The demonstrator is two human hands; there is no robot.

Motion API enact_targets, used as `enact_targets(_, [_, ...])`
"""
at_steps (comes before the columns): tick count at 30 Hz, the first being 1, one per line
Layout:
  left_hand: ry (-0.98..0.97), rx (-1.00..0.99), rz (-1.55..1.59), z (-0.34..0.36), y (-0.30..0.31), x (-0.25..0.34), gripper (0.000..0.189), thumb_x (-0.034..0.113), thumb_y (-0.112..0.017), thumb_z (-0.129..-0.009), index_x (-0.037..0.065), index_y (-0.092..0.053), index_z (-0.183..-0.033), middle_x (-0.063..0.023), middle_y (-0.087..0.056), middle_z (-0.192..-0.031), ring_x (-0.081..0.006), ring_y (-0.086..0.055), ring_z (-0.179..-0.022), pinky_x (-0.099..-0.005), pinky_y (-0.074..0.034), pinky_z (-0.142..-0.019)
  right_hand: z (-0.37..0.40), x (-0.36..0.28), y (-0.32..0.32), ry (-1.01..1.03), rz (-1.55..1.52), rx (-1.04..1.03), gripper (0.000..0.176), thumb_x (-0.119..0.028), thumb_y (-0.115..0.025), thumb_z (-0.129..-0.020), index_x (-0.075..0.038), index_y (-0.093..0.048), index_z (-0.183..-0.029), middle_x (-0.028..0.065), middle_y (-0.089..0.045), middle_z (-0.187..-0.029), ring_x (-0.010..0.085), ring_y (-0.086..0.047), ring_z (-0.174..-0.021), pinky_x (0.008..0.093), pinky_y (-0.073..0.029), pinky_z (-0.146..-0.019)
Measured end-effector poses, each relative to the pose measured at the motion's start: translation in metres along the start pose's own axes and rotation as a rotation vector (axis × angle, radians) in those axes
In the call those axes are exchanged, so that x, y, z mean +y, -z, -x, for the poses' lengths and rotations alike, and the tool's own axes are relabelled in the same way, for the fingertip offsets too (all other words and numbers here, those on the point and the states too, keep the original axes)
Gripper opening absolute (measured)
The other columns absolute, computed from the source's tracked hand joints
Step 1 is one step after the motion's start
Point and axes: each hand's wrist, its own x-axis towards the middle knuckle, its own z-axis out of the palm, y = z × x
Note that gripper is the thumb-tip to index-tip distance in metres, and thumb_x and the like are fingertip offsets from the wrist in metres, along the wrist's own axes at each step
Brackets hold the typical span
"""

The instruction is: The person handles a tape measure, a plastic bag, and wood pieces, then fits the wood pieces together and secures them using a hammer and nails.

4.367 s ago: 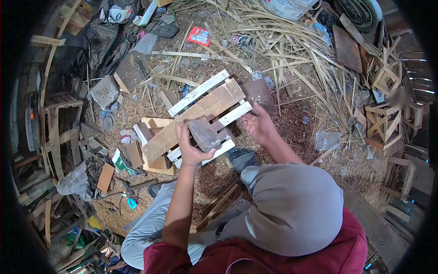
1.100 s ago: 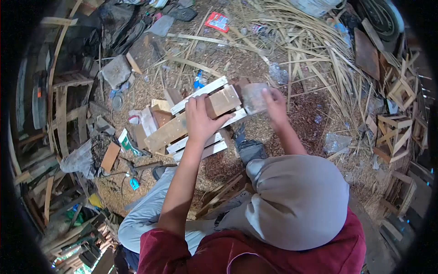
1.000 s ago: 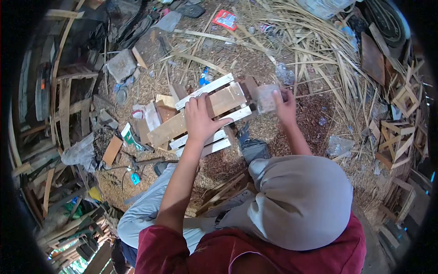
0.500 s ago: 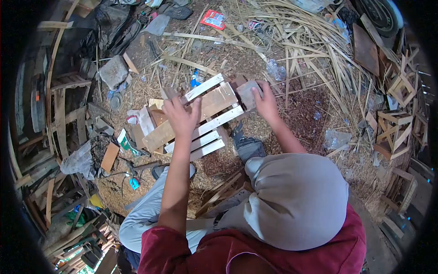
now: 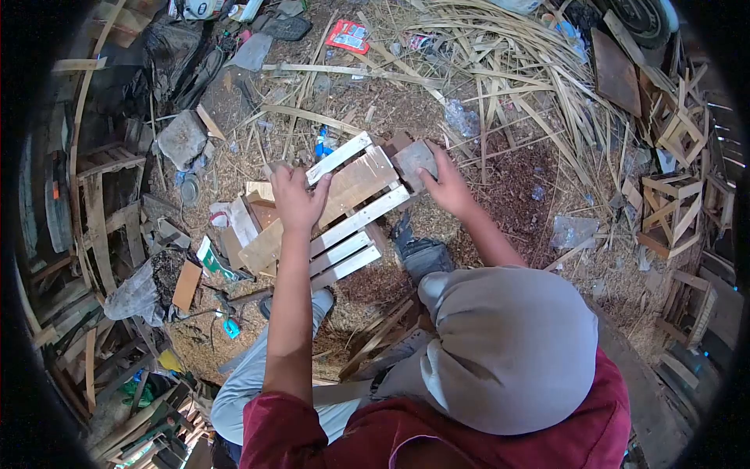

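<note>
A slatted wooden piece with white slats (image 5: 361,215) lies in front of me, with nail heads along the slats. Across it runs a wider tan board (image 5: 355,186), slanting up to the right. My left hand (image 5: 297,199) grips this board near its middle, thumb on the near right side and fingers over the far edge. At the piece's right end is a flat greyish wooden block (image 5: 414,164). My right hand (image 5: 447,186) is closed around the block's right side, thumb on top. The fingers' undersides are hidden.
Thin wood strips (image 5: 508,47) are heaped at the back right. A grey stone block (image 5: 182,141) and a green-white packet (image 5: 212,256) lie left. Small wooden frames (image 5: 670,215) stand right. My bent right knee (image 5: 508,344) fills the near side. Sawdust and litter cover the ground.
The view has shifted slightly, so the scene sits a little left. My right thumb now lies lower on the greyish block. Both hands keep their hold.
</note>
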Motion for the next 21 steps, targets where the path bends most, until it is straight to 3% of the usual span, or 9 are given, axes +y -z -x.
enact_targets(4, [0.034, -0.019, -0.044, 0.001, -0.001, 0.004, 0.049, 0.044, -0.08, -0.089, -0.003, -0.065, -0.085, -0.0191, -0.054, -0.101, -0.0403, -0.056, -0.099, -0.05, -0.048, -0.086, 0.001, -0.007, 0.002, -0.037, -0.014, -0.026, 0.071, -0.022, -0.07, -0.101, 0.0, -0.036, -0.159, 0.0287, -0.051, -0.152, 0.0418, -0.051, -0.143, 0.0458, -0.04, -0.119])
enact_targets(9, [0.065, -0.018, -0.03, -0.004, -0.006, -0.001, 0.054, 0.05, -0.079, -0.089, 0.001, -0.06, -0.076, -0.0169, -0.054, -0.095, -0.0401, -0.059, -0.094, -0.0513, -0.05, -0.079, -0.002, 0.007, -0.003, -0.109, -0.156, 0.001, 0.071, -0.019, -0.075, -0.096, 0.001, -0.041, -0.156, 0.0269, -0.055, -0.148, 0.0392, -0.055, -0.139, 0.045, -0.043, -0.117])
enact_targets(15, [0.062, -0.015, -0.031, 0.0, 0.0, 0.009, 0.052, 0.047, -0.078, -0.091, -0.001, -0.062, -0.078, -0.0197, -0.056, -0.096, -0.0412, -0.06, -0.093, -0.0507, -0.049, -0.08, 0.007, 0.029, -0.002, -0.017, -0.254, 0.177, 0.07, -0.018, -0.078, -0.093, 0.001, -0.046, -0.153, 0.0273, -0.057, -0.146, 0.0387, -0.058, -0.135, 0.0454, -0.045, -0.115])
enact_targets(18, [0.036, 0.023, -0.014, -0.002, -0.006, 0.005, 0.052, 0.046, -0.078, -0.09, -0.001, -0.061, -0.076, -0.0208, -0.055, -0.095, -0.042, -0.059, -0.093, -0.0516, -0.048, -0.082, 0.009, 0.023, 0.02, -0.054, -0.054, 0.335, 0.064, -0.018, -0.077, -0.094, 0.002, -0.05, -0.148, 0.029, -0.057, -0.144, 0.0428, -0.057, -0.134, 0.0474, -0.045, -0.115])
enact_targets(21, [0.066, 0.03, 0.0, -0.004, -0.006, 0.002, 0.049, 0.047, -0.077, -0.09, 0.0, -0.064, -0.081, -0.0205, -0.054, -0.098, -0.0416, -0.056, -0.1, -0.052, -0.046, -0.088, 0.004, 0.034, 0.038, -0.027, 0.383, 0.343, 0.059, -0.019, -0.076, -0.095, 0.003, -0.053, -0.145, 0.0305, -0.058, -0.14, 0.0467, -0.056, -0.132, 0.05, -0.045, -0.114])
